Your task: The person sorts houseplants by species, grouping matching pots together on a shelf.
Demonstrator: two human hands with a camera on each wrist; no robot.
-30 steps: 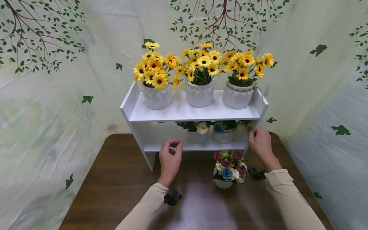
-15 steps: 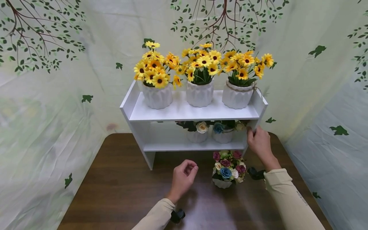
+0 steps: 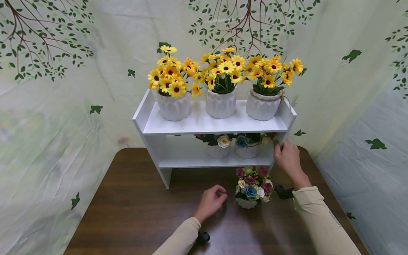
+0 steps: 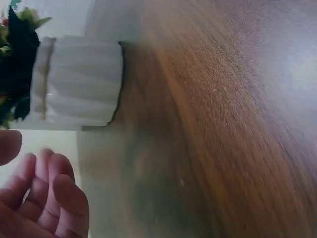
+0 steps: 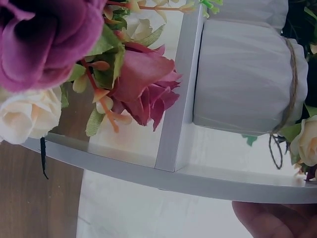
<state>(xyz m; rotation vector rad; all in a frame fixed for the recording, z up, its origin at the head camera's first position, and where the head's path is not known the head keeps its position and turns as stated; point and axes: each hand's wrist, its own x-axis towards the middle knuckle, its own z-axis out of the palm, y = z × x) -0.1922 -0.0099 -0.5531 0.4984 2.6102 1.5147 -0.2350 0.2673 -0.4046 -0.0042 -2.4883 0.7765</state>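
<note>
My left hand point(image 3: 211, 202) hovers low over the table, its fingers loosely bent and holding nothing. Just to its right stands a white pot of mixed roses point(image 3: 250, 191), apart from the fingers; the left wrist view shows the white pot point(image 4: 81, 82) beyond the fingertips. My right hand point(image 3: 289, 159) grips the right side panel of a white two-tier shelf point(image 3: 216, 126). In the right wrist view, part of that hand point(image 5: 270, 218) shows against the panel's outer face point(image 5: 198, 191); the rest is out of sight.
On the top tier stand three white pots of yellow daisies, left point(image 3: 174, 106), middle point(image 3: 221, 102) and right point(image 3: 263, 104). Two rose pots, one point(image 3: 218, 150) beside another point(image 3: 247, 150), sit on the lower tier. A brown table point(image 3: 127, 205) bears everything, with printed fabric behind.
My left hand has moved from the lower tier's front down and right, toward the rose pot on the table. My right hand stays at the shelf's side.
</note>
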